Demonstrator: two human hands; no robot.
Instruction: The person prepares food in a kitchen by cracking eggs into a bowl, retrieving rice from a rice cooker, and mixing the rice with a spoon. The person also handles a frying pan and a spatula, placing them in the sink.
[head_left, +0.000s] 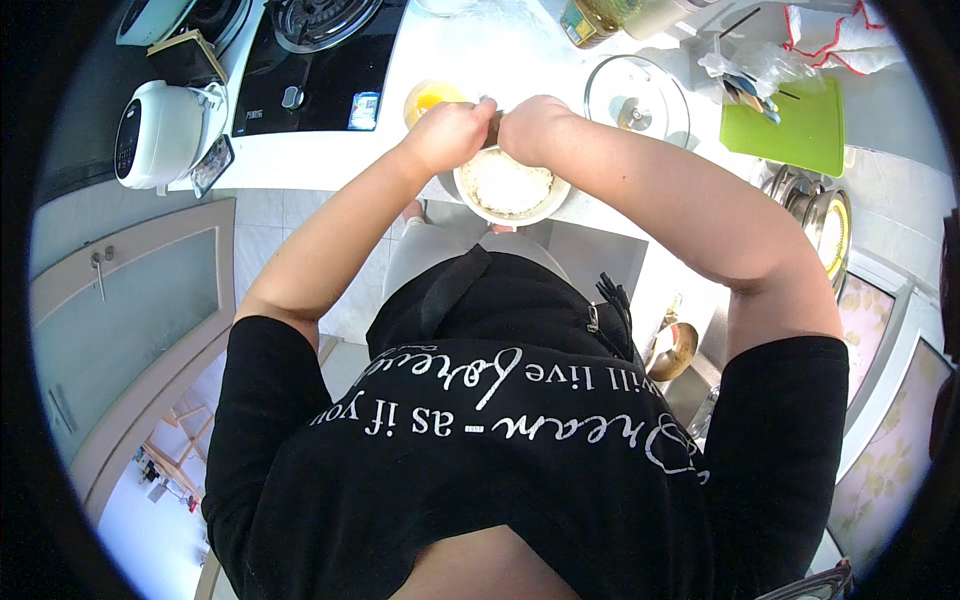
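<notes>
Before me, at the counter's front edge, a round white bowl-like pot (562, 201) holds a white, crumbly food (506, 184), perhaps rice. Both of my hands meet above its far rim. Between them shows a short brown piece (493, 129), possibly a handle; the fingers hide most of it. My left hand (454, 135) is closed on its left side, thumb on top. Pressed against its other side is my right hand (532, 129), curled into a fist. Just behind my left hand stands a small bowl (411, 105) with yellow egg in it.
A glass lid (611, 112) lies right of my hands, with a green cutting board (802, 135) beyond. Bottles (589, 26) stand at the back. On the left are a black gas hob (262, 90), a white rice cooker (161, 135) and a phone (213, 166) at the edge. A sink (686, 394) lies right.
</notes>
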